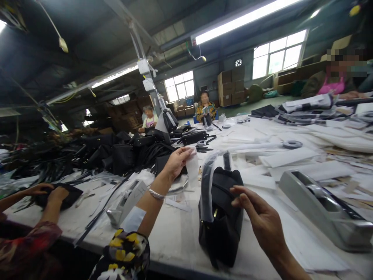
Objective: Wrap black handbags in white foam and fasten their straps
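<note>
A black handbag [223,233] stands upright on the table in front of me, its raised handle [207,186] wrapped in white translucent sheeting. My left hand [177,162] is left of the handle, pinching a thin, whitish translucent strip [192,169] that hangs down. At the bag's right side is my right hand [264,221], fingers loosely bent and slightly apart. Its fingertips overlap the bag's upper side; whether they touch it I cannot tell. Nothing shows between them.
Grey tape dispensers stand left [125,204] and right [326,210] of the bag. Black bags [122,155] pile up at the left. White sheets [291,159] cover the right side. A co-worker's hands [55,194] handle a black piece at the far left; other people sit beyond.
</note>
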A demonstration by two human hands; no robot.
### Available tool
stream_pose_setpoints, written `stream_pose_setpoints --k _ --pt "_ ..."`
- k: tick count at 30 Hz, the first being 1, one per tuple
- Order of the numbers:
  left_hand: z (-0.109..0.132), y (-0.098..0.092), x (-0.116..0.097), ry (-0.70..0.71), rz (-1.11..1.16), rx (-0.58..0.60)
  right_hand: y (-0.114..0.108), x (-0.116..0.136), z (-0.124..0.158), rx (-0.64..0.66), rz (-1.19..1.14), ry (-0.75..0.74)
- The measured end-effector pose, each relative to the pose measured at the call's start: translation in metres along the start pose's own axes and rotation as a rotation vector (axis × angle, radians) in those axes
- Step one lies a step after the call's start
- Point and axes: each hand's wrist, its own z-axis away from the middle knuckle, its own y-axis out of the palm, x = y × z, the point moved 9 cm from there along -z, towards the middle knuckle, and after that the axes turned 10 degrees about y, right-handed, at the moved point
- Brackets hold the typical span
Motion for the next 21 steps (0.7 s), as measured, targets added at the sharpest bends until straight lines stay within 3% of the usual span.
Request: stream_pose_setpoints --k 3,6,8,11,16,21 --pt "-0.001 0.05 -0.048 0.061 0.112 0.081 -0.003 0.033 -0.021 0.027 -0.118 -0.062" --pt "0.01 0.108 -0.083 0.102 0.215 0.212 -0.01 0.073 -0.032 0.052 -0.291 -0.217" --pt "0.024 0.149 -0.096 0.105 0.282 0.327 -0.015 0.092 -0.036 0.072 -0.36 -0.276" --pt "0.046 0.202 -0.104 0.071 0.327 0.481 -0.027 0.102 -0.044 0.077 -0.436 -0.239" --pt "0.053 0.259 -0.104 -0.038 0.306 0.606 -0.066 0.083 -0.044 0.067 -0.487 -0.11" --pt "0.013 0.286 -0.095 -0.076 0.201 0.55 -0.109 0.022 -0.012 0.016 -0.378 0.104"
